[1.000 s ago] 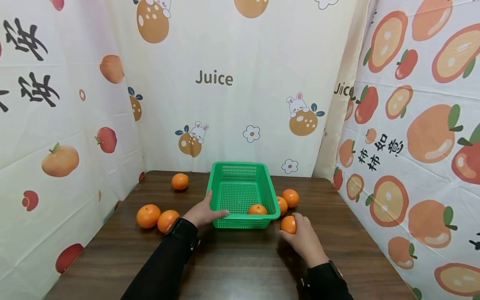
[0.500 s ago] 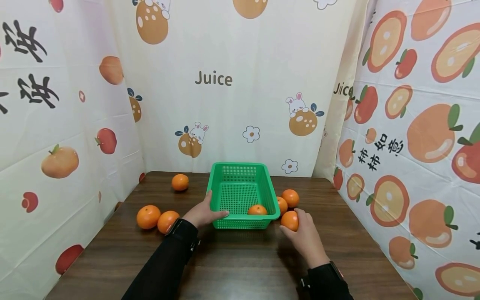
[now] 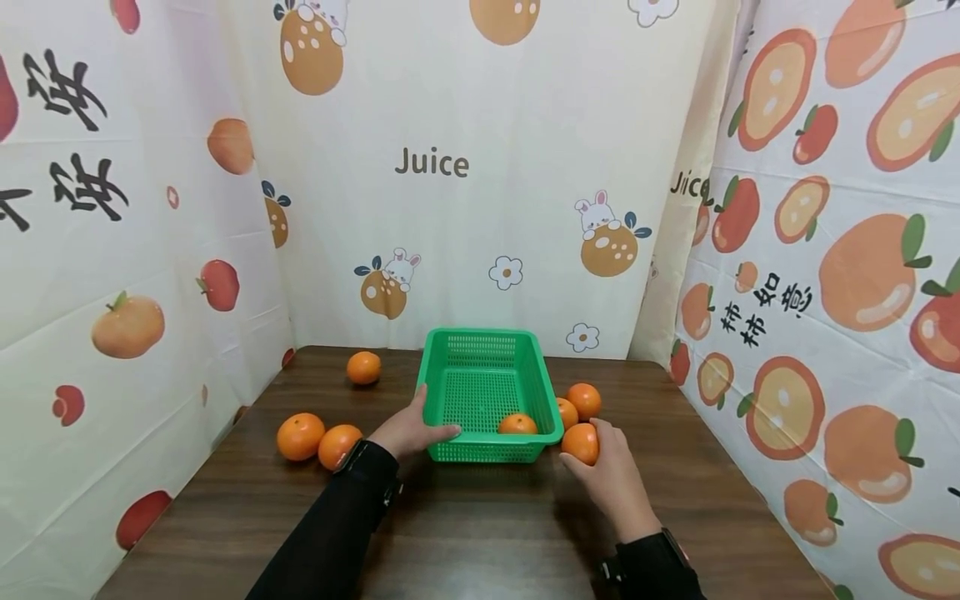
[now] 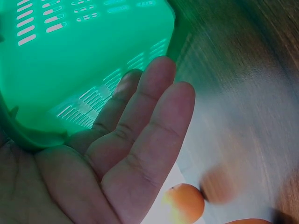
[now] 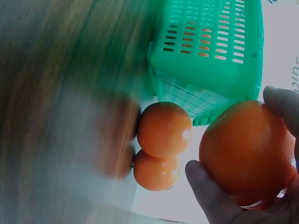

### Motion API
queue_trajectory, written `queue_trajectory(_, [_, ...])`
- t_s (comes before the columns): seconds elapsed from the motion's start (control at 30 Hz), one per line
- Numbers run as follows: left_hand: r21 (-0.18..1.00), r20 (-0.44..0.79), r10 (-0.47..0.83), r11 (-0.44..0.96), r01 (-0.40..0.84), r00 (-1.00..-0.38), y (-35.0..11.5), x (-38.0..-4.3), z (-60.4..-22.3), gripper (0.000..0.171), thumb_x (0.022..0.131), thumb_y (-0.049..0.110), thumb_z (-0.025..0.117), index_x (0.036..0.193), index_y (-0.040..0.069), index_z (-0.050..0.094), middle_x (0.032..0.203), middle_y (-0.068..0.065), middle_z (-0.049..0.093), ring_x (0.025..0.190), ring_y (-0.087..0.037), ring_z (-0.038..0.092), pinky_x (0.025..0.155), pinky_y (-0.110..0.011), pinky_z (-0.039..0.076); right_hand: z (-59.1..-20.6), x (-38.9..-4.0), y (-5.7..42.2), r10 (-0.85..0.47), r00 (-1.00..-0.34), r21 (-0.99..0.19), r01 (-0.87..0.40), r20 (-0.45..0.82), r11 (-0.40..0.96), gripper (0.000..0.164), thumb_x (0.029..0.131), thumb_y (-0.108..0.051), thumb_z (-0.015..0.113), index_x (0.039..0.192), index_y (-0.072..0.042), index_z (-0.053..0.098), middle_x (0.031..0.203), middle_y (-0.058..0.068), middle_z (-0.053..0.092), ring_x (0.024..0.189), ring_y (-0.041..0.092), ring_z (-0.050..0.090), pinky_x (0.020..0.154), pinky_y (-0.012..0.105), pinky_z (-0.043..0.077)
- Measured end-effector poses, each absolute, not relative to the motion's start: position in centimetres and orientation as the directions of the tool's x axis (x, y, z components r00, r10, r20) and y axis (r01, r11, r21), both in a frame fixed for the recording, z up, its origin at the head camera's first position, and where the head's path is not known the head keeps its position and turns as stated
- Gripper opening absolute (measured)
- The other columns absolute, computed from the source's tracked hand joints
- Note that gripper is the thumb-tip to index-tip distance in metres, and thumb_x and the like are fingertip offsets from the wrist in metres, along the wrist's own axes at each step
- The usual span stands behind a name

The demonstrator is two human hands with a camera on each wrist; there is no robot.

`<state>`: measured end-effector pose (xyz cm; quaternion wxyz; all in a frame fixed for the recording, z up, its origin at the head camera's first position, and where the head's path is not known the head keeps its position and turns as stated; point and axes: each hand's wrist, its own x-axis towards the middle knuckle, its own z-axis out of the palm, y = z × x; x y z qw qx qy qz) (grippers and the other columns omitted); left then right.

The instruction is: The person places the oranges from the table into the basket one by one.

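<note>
A green plastic basket [image 3: 487, 454] with slotted walls stands at the table's middle, one orange [image 3: 517, 424] inside it. My left hand [image 3: 405, 429] holds its near left corner, thumb along the front rim. In the left wrist view, three fingers [image 4: 161, 116] extend beside the outer wall; the thumb is hidden there. My right hand [image 3: 611, 475] grips an orange [image 3: 581, 444] between thumb and fingers, right of the basket's near corner. The right wrist view shows this held orange [image 5: 247, 154] large, close by the basket wall. Two more oranges [image 5: 163, 128] sit beyond it.
On the left of the dark wooden table [image 3: 480, 533] lie two oranges [image 3: 300, 437] close together and a single orange [image 3: 363, 367] farther back. Fruit-printed cloth [image 3: 480, 225] stands behind the table and along both sides.
The orange in my right hand has risen slightly and shows more of its face. My left hand and the basket keep their places; the head view has shifted a little.
</note>
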<state>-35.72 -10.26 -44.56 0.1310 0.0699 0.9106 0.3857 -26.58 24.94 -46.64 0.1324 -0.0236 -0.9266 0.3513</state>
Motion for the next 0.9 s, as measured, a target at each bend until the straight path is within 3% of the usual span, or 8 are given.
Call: queue_trajectory(0.9, [0.715,-0.165,0.228,0.698,0.042,-0.96,-10.3,-35.3,-44.8,0.125,0.088,0.075,0.072,0.173,0.014,0.004,0.173,-0.025,0.028,0.149,-0.042,0.046,0.12,-0.063,0.039,-44.9,-26.5,24.3,0.185,-0.93,-0.688,-0.092,0.318,0.72,0.078,0.095,-0.036,0.081,0.156,-0.004,0.043,0.148,0.022,0.049,0.12,0.036,0.057,0.103,0.058,0.053])
